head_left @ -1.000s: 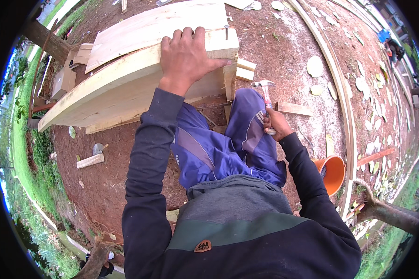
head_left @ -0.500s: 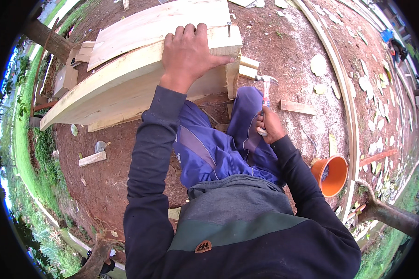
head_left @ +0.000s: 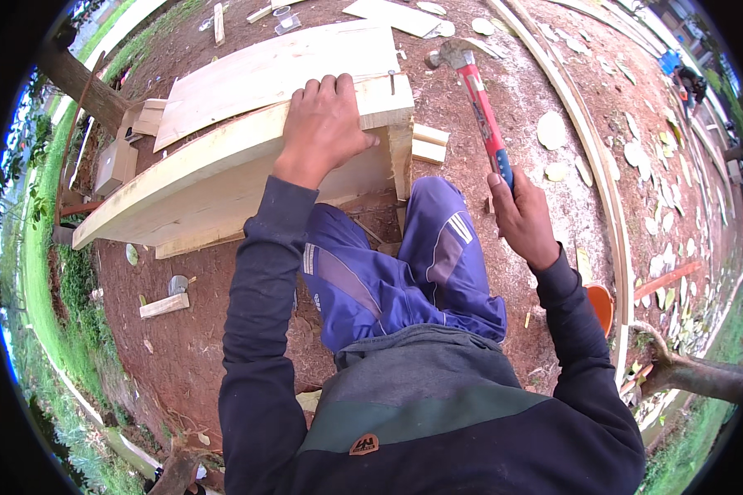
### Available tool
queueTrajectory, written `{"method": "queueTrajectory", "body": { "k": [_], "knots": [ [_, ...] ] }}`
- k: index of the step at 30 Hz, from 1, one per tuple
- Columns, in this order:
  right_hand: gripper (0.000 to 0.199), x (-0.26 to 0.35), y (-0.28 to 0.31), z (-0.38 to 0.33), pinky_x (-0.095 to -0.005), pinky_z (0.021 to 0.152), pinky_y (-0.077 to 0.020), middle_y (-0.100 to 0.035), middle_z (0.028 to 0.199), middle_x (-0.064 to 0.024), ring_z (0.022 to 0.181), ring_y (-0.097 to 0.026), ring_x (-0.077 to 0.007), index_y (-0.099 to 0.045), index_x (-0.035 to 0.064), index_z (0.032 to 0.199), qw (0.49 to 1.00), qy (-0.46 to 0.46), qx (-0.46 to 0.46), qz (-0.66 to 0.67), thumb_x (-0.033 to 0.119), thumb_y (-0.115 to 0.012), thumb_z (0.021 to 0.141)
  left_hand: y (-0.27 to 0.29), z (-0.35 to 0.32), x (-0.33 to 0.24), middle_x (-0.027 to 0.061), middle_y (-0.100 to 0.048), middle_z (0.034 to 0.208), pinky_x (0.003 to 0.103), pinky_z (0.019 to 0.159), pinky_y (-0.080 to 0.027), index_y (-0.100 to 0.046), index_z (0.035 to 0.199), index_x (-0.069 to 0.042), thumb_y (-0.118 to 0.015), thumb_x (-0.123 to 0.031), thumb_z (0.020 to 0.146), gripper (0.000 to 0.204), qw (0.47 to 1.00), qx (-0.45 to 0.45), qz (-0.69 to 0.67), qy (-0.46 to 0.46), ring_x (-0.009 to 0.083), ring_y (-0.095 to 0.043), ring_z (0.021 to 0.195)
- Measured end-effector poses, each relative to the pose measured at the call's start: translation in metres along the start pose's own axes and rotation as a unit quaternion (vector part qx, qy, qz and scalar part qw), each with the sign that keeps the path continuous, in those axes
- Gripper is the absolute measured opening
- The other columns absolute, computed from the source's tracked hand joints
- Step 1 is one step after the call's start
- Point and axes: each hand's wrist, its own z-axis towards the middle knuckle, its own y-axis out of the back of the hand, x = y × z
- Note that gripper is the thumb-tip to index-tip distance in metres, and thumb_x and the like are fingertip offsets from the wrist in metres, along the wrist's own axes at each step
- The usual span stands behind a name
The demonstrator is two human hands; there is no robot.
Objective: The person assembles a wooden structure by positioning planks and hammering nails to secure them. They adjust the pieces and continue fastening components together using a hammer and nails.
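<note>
The right hand [head_left: 522,216] is clenched round the blue grip of a red-handled steel hammer [head_left: 480,106], its long axis running away from the person, head farthest, raised above the red dirt. The left hand [head_left: 322,125] lies flat, fingers curled over the edge of the pale wooden plank structure [head_left: 223,169], beside an upright nail [head_left: 392,81].

Open air btwn the two hands: right hand [head_left: 522,216] holds the hammer [head_left: 483,111] up, w/ bare dirt ground [head_left: 512,91] beneath and nothing in the gap to the desk [head_left: 223,157] corner. A nail [head_left: 392,81] stands upright just right of the left hand [head_left: 322,128], near that corner. Below the corner, small wood blocks [head_left: 429,144] and the person's knees [head_left: 425,223] crowd the way; right of the right hand, long curved wood strips [head_left: 598,165] lie on the ground.
</note>
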Motion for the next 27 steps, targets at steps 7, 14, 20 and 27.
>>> {"method": "queueTrajectory", "body": {
  "k": [7, 14, 20, 27],
  "knots": [
    [0.035, 0.095, 0.088, 0.033, -0.052, 0.058, -0.0397, -0.055, 0.065, -0.0228, 0.06, -0.056, -0.0439, -0.054, -0.0007, 0.089, 0.972, 0.085, 0.132, -0.178, 0.03, -0.06, 0.105, 0.018, 0.004, 0.018, 0.0185, -0.065, 0.12, 0.047, 0.099, -0.05, -0.051, 0.144, -0.007, -0.087, -0.033, 0.071, 0.086, 0.995, 0.084, -0.043, -0.045, 0.0382, -0.063, 0.112],
    [0.041, 0.138, 0.128, 0.052, -0.0343, 0.05, -0.0402, -0.049, 0.06, -0.0021, 0.052, -0.051, -0.0134, -0.059, 0.0013, 0.086, 0.993, 0.079, 0.021, -0.08, 0.036, -0.056, 0.108, 0.024, 0.006, 0.01, 0.0161, -0.066, 0.119, 0.047, 0.102, -0.048, -0.052, 0.148, -0.017, -0.074, -0.025, 0.077, 0.075, 0.996, 0.087, -0.02, 0.008, 0.0342, -0.063, 0.116],
    [0.035, 0.175, 0.173, 0.082, -0.0258, 0.056, -0.0374, -0.045, 0.075, 0.0004, 0.051, -0.037, -0.0069, -0.055, 0.0027, 0.104, 0.928, 0.278, -0.135, 0.209, 0.034, -0.042, 0.113, 0.006, 0.004, 0.017, 0.02, -0.068, 0.106, 0.046, 0.096, -0.05, -0.061, 0.116, 0.001, -0.064, -0.016, 0.075, 0.045, 0.998, 0.057, -0.014, 0.007, 0.0353, -0.065, 0.105],
    [0.037, 0.093, 0.099, 0.041, -0.0372, 0.055, -0.0446, -0.049, 0.061, -0.0071, 0.054, -0.052, -0.0172, -0.057, 0.0012, 0.087, 0.96, 0.112, 0.119, -0.228, 0.033, -0.056, 0.107, 0.0, 0.005, 0.017, 0.021, -0.067, 0.101, 0.046, 0.091, -0.05, -0.06, 0.101, 0.002, -0.066, -0.015, 0.072, 0.034, 0.999, 0.023, -0.027, -0.003, 0.0375, -0.064, 0.1]
  ]
}}
